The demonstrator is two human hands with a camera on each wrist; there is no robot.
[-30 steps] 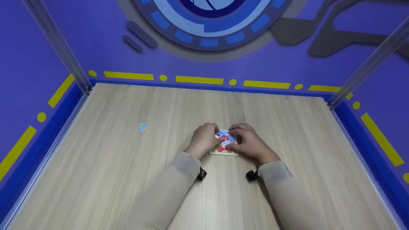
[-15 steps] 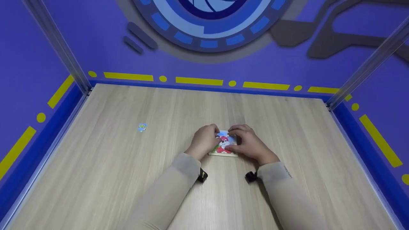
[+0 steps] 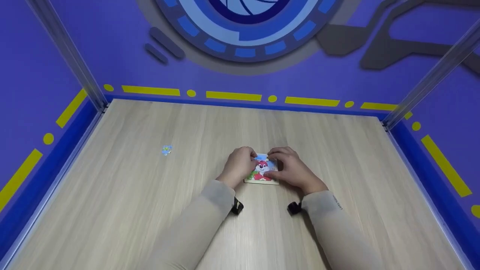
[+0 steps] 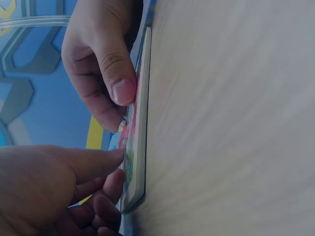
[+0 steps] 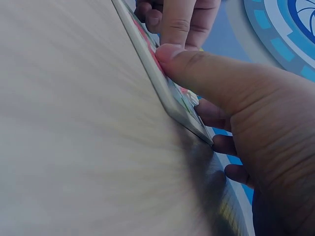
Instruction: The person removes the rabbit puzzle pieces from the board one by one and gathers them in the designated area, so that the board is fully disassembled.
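Observation:
A small square jigsaw puzzle (image 3: 261,176) in a pale wooden tray lies on the table, showing a red and white cartoon animal on blue and green. My left hand (image 3: 240,164) grips its left side, with the thumb on the picture and curled fingers along the edge in the left wrist view. From the right, my right hand (image 3: 296,168) spans the puzzle, its thumb (image 5: 182,56) pressing on the red part. A puzzle piece (image 5: 191,96) tilts up from the tray by the right fingertips. My palms hide both side edges in the head view.
One loose blue puzzle piece (image 3: 167,150) with a green and yellow print lies to the left on the wooden table (image 3: 112,195). Blue printed walls (image 3: 240,82) stand at the back and sides, with metal posts at the corners.
My left thumb has drawn back slightly, so more of the animal's face shows. Otherwise both hands and the puzzle stay in place, and the loose piece has not moved.

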